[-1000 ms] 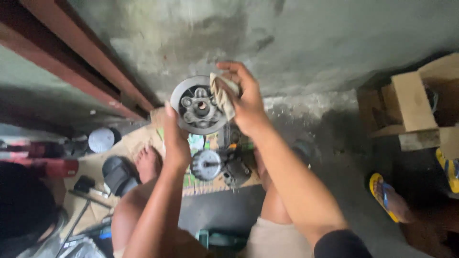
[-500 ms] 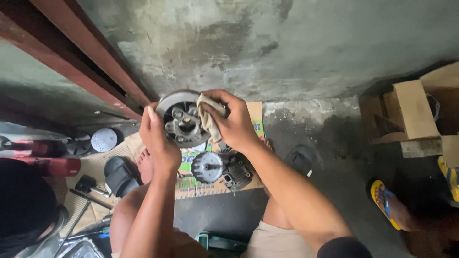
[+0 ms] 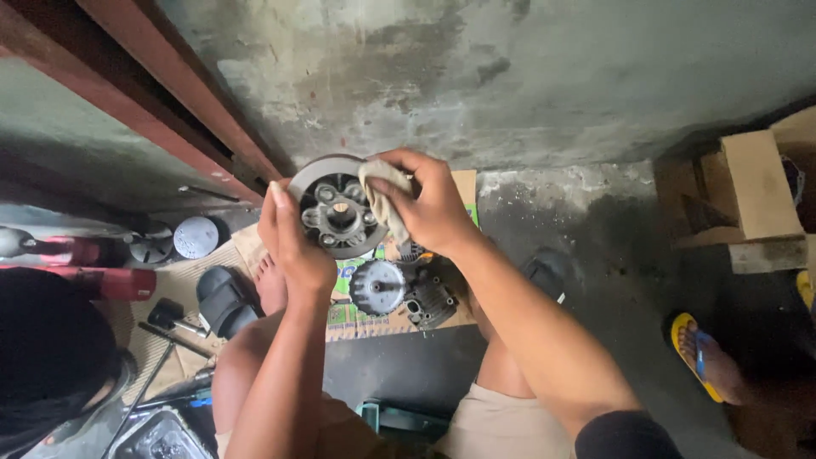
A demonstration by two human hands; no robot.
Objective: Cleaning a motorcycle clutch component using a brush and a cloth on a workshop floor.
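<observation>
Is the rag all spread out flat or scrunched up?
Scrunched up. The rag is bunched in the right hand and pressed against the round metal part, which the left hand holds up.

The round metal part [image 3: 338, 212] I hold is dull grey with a darker, grimy centre, and the rag [image 3: 387, 200] against it is pale beige, smudged. The cardboard [image 3: 255, 246] under my feet is tan, with a green-and-white printed patch. The sandal [image 3: 223, 299] beside my foot is black. The beam [image 3: 144, 93] is rusty red-brown, the wall [image 3: 510, 76] mottled grey-green. The flip-flop [image 3: 693, 353] at right looks yellow, perhaps with a blue strap.
</observation>
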